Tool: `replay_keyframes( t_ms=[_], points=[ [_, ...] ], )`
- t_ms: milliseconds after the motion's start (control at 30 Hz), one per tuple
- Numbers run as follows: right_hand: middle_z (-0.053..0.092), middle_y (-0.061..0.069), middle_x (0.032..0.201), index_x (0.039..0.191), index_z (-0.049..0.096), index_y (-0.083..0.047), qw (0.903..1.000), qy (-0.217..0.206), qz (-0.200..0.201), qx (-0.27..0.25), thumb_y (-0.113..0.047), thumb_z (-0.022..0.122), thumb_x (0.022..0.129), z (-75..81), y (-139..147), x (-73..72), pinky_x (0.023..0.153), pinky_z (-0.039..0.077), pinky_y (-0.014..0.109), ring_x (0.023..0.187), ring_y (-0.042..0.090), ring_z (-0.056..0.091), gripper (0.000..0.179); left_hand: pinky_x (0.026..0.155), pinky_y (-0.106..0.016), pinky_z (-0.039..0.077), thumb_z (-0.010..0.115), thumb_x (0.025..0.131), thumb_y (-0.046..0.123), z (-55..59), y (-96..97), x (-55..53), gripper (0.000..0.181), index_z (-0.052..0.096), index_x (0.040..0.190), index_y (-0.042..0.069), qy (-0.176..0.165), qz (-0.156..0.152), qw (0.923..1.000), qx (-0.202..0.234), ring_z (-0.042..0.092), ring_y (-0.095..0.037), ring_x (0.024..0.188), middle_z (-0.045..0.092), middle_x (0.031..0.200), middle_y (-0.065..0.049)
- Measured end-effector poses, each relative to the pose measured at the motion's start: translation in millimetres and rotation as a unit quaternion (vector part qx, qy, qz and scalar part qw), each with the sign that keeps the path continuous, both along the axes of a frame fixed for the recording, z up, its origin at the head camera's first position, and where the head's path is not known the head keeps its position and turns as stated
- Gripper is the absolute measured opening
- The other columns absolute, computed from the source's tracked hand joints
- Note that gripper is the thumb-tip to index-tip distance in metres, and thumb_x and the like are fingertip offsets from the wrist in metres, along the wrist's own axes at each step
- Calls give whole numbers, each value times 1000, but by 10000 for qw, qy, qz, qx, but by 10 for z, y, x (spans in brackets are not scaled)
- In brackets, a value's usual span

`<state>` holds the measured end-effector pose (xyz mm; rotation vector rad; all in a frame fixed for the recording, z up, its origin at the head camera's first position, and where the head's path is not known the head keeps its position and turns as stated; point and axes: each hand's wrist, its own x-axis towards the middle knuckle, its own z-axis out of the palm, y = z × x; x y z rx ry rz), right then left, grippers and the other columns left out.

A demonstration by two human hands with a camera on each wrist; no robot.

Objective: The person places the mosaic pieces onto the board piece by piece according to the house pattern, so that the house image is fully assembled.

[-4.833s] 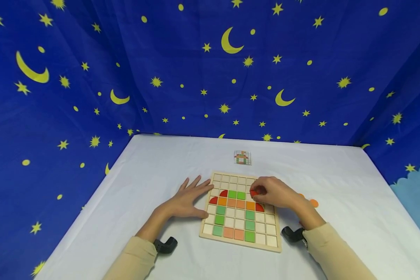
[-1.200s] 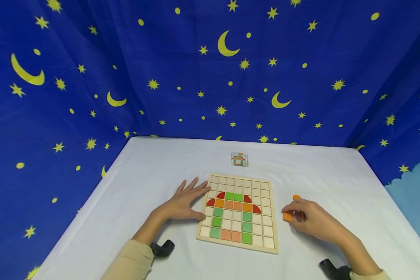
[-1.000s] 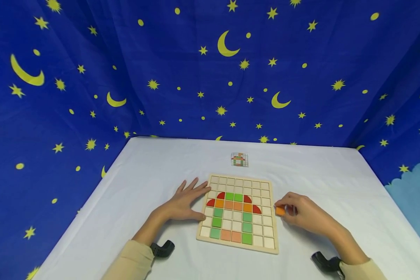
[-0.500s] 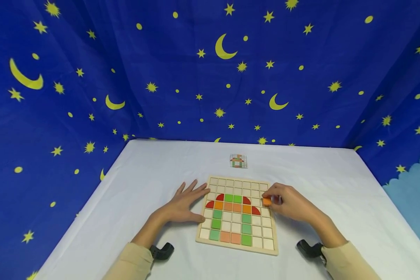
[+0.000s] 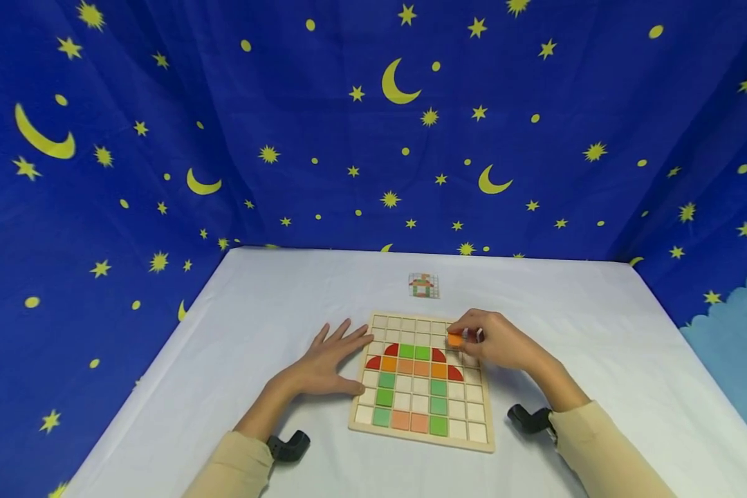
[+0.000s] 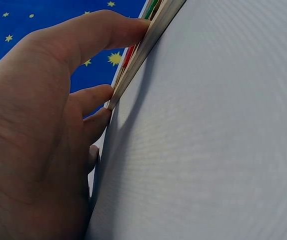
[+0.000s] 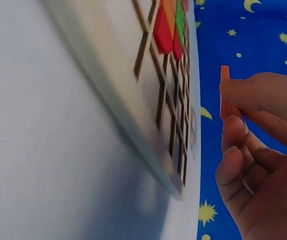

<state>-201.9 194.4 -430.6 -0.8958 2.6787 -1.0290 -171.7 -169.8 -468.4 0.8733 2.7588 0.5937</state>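
Observation:
A wooden grid board (image 5: pixel 420 436) lies on the white table, with coloured tiles set in many of its cells. Red quarter-round tiles (image 5: pixel 455 373) flank a row of green squares (image 5: pixel 422 353) and a row of orange ones; green squares run down both sides below. My left hand (image 5: pixel 320 363) is spread flat at the board's left edge, thumb and fingertips touching the frame. In the air over the board's upper right cells, my right hand (image 5: pixel 498 339) pinches an orange tile (image 5: pixel 454 340) between thumb and fingers. The right wrist view shows this tile (image 7: pixel 225 74) edge-on.
Beyond the board lies a small card (image 5: pixel 424 285) printed with a similar coloured grid pattern. A blue curtain (image 5: pixel 324 124) with yellow stars and moons stands behind the table. A black wrist device (image 5: pixel 289 447) sits at the left cuff, another (image 5: pixel 529 419) at the right.
The right hand took an orange tile from the table right of the board and carried it left and away over the upper right cells. Earlier, it left a red quarter-round tile on the board.

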Motion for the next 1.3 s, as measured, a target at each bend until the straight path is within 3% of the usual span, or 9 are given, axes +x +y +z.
replay_keyframes(
  t_ms=[300, 567, 833, 1300],
  points=[
    [64, -3, 101, 114, 71, -8, 9995, -9, 296, -118, -9, 72, 86, -42, -124, -117, 62, 49, 28, 74, 14, 55, 29, 113, -50, -5, 66, 75, 64, -2, 17, -30, 93, 29, 152, 28, -12, -6, 10000, -19, -1, -24, 146, 16, 159, 7],
    [63, -3, 105, 117, 70, -8, 9984, -11, 553, 148, -9, 70, 87, -112, -294, -200, 71, 50, 30, 85, 12, 56, 29, 113, -49, -6, 67, 74, 63, 3, 15, -25, 93, 30, 152, 28, -46, 31, 10000, -24, 0, -23, 145, 16, 159, 8],
    [63, -1, 103, 114, 71, -9, 9954, 323, 846, 322, -9, 68, 89, -131, -448, -258, 74, 50, 31, 87, 13, 56, 26, 113, -50, -5, 67, 74, 63, -10, 5, -17, 93, 30, 152, 28, -13, 37, 10000, 8, 0, -24, 146, 16, 159, 8],
    [61, -5, 101, 111, 73, -12, 9975, 56, 614, 354, -10, 68, 87, -158, -497, -262, 77, 50, 33, 86, 14, 55, 25, 113, -49, -5, 66, 74, 66, -25, -4, -22, 94, 30, 152, 29, 7, 10, 10000, 4, 0, -23, 146, 16, 159, 8]
  ],
)
